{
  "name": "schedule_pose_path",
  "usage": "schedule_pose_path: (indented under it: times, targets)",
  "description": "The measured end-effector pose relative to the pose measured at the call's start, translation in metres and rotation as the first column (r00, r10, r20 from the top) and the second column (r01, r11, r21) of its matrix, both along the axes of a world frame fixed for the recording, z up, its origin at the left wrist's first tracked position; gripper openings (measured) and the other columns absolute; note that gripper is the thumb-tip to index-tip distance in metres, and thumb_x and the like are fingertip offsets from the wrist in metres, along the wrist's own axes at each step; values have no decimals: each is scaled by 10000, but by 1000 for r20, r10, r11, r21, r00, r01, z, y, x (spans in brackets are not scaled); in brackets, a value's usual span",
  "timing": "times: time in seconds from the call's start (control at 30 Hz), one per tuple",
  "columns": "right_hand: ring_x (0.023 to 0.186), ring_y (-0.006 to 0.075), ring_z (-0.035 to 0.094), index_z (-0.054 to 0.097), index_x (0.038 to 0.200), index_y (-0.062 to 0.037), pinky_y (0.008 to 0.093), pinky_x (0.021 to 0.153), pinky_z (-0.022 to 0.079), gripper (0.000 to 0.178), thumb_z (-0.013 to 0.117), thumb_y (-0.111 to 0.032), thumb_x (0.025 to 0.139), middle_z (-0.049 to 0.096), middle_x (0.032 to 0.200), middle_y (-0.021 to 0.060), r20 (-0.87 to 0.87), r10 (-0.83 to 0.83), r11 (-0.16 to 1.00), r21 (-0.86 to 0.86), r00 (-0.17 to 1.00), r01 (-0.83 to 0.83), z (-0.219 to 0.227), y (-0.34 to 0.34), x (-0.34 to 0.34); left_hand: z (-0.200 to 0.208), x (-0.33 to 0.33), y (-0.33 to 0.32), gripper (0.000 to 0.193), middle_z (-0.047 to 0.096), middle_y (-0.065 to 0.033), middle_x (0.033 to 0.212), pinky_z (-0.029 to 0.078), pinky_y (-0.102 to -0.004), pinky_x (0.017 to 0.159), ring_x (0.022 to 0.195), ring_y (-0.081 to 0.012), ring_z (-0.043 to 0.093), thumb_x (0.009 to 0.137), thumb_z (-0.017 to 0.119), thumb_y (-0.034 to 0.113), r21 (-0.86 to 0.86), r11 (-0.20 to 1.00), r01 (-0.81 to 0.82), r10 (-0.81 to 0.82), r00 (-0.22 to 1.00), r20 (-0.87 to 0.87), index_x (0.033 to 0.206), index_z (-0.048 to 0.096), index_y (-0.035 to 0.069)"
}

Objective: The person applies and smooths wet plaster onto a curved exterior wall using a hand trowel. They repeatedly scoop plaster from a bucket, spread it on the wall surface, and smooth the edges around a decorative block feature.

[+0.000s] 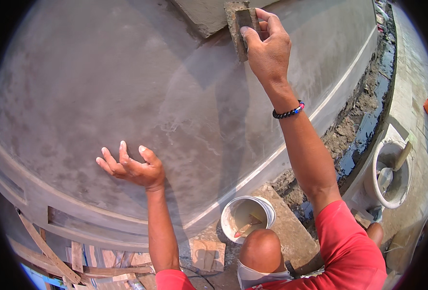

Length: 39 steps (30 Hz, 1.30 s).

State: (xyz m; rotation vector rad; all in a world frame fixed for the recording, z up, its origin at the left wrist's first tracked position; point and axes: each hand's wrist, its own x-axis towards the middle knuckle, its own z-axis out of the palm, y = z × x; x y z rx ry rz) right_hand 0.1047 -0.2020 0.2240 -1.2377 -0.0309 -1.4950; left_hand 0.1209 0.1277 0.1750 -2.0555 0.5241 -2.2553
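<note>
Filling most of the view, 1 grey plastered wall (98,82) is standing beyond 1 white bucket (271,212). Before the wall, the left hand (139,169) is hovering, open and spread; the right hand (269,48) is gripping 1 rectangular float (243,18) near the view's upper edge.
</note>
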Motion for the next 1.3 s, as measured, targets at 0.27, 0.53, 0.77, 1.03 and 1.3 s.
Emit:
schedule_pose_path:
  times: [0.27, 0.53, 0.77, 1.03, 1.3]
  targets:
    - [962, 298, 652, 600, 1178, 25, 388, 879, 506, 369, 633, -44, 817, 671, 1035, 178, 92, 8, 936, -351, 996, 25, -20, 49, -16, -1, -4, 2, 357, 384, -256, 1404, 270, -618, 1090, 1393, -496, 235, 892, 532, 218, -8, 1000, 12, -12, 1000, -10, 1170, 562, -4]
    - [867, 162, 664, 574, 1151, 75, 301, 759, 528, 329, 538, 12, 830, 678, 981, 186, 134, 19, 997, -76, 991, -9, 17, -35, -10, 2, -3, -1, 405, 320, -189, 1459, 292, -596, 1083, 1397, -475, 225, 847, 568, 184, 9, 1000, 3, -3, 1000, -5, 1205, 555, -6]
    - [962, 295, 647, 603, 1186, 10, 384, 862, 505, 368, 642, -38, 823, 670, 1083, 170, 73, 59, 941, -337, 996, -31, -24, 41, -19, 0, -2, 0, 368, 383, -246, 1416, 285, -602, 1086, 1389, -494, 247, 901, 518, 229, 2, 1000, 0, 0, 1000, 16, 1179, 561, -7]
    - [989, 296, 621, 366, 1307, 71, 430, 765, 539, 400, 501, -77, 960, 590, 1124, 160, 482, 555, 565, 380, 678, -733, -27, -60, 0, 1, -2, -2, 368, 376, -247, 1425, 288, -595, 1086, 1397, -487, 239, 899, 520, 231, 1, 1000, -13, 13, 1000, 10, 1186, 565, 6]
    - [989, 269, 609, 381, 1289, -2, 415, 741, 515, 364, 517, -101, 965, 569, 1166, 153, 545, 684, 322, 370, 484, -871, -4, 41, -9, 1, -1, 1, 365, 379, -248, 1414, 268, -608, 1095, 1394, -494, 236, 870, 539, 212, -13, 1000, -6, 6, 1000, -8, 1182, 556, 25]
